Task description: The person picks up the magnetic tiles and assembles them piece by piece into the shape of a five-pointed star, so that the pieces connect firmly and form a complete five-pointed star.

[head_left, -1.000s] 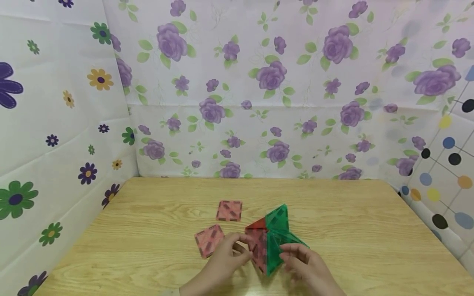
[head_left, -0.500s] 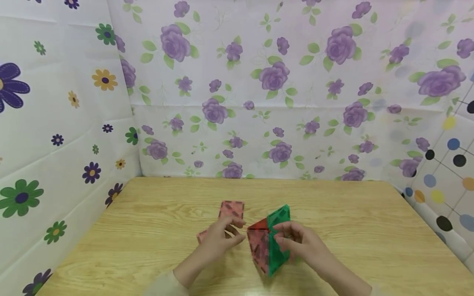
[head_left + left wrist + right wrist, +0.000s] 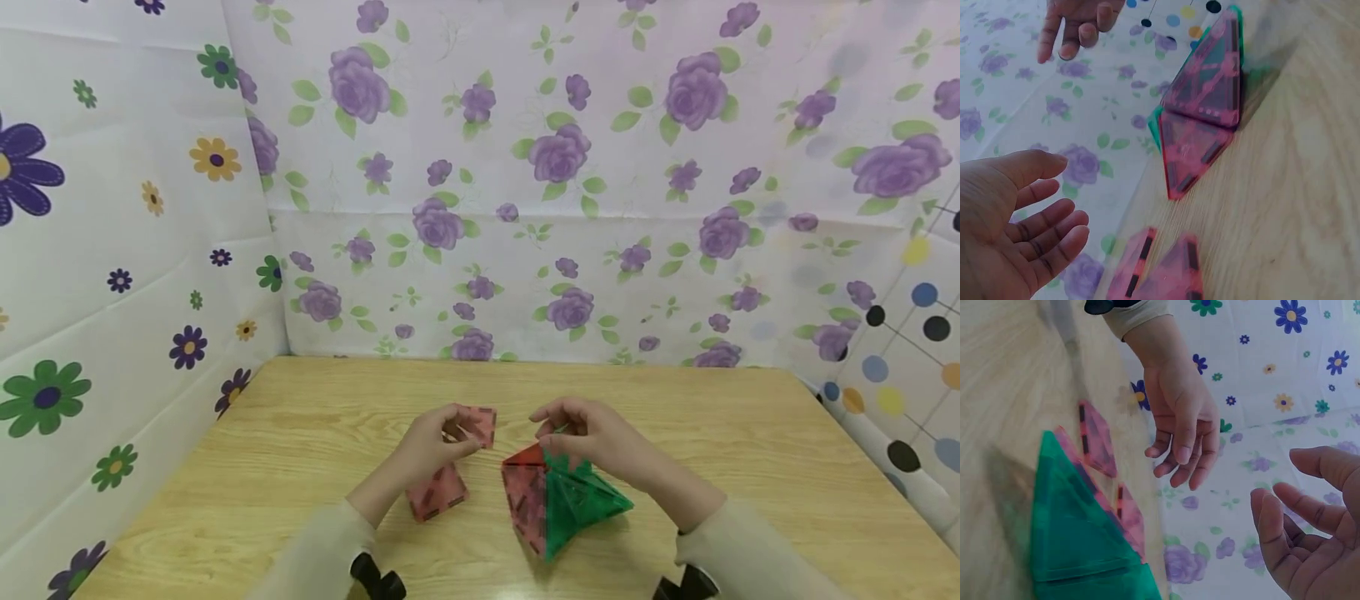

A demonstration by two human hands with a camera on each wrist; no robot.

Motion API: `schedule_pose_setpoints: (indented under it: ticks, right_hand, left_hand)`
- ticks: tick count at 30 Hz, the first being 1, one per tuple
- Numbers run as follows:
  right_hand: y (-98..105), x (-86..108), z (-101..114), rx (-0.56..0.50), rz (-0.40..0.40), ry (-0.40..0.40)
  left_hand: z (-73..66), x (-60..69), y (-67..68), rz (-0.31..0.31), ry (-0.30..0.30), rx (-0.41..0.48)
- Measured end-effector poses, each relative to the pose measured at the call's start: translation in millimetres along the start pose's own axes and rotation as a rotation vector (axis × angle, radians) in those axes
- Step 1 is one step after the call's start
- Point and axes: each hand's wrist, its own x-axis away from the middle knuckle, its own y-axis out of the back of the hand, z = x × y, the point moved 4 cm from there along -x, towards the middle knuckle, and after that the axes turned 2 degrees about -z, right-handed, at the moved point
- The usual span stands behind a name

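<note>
In the head view, a standing structure of translucent magnetic tiles has red panels [image 3: 527, 502] on its left and green panels [image 3: 581, 502] on its right. My right hand [image 3: 588, 432] hovers over its far part, hiding the green tip; its fingers are loosely bent around nothing. Farther left, my left hand [image 3: 429, 442] is raised with relaxed fingers and holds nothing. Beneath and beyond it lie two red square tiles, a nearer one [image 3: 438, 497] and a farther one [image 3: 486, 425], each partly covered. Both wrist views show the hands apart from the tiles.
The wooden table [image 3: 712, 450] runs back to a cloth printed with purple roses [image 3: 558, 158]. A flower-print cloth [image 3: 135, 233] hangs on the left, and a dotted cloth [image 3: 911, 358] on the right. Dark wrist straps [image 3: 686, 583] show on the sleeves.
Both hands have moved away from the structure. The right rose and went toward its far side; the left went up and left over the square tiles. The structure stays nearly in place.
</note>
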Motion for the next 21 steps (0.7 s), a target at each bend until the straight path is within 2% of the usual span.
schedule_pose_setpoints:
  ticks: [7,12,21]
  right_hand:
    - [5.2,-35.1,-0.3,0.064,0.007,0.011]
    - [5.5,-58.7,-4.9,0.120,0.020,-0.001]
    - [5.9,-94.6,-27.6,0.251,0.050,-0.048]
  left_hand:
    - [21.2,-14.1,7.6,-0.066,0.094,0.008]
    - [31.9,-19.8,10.7,-0.108,0.143,-0.068]
    - [42.8,-26.8,14.1,-0.126,0.163,-0.136]
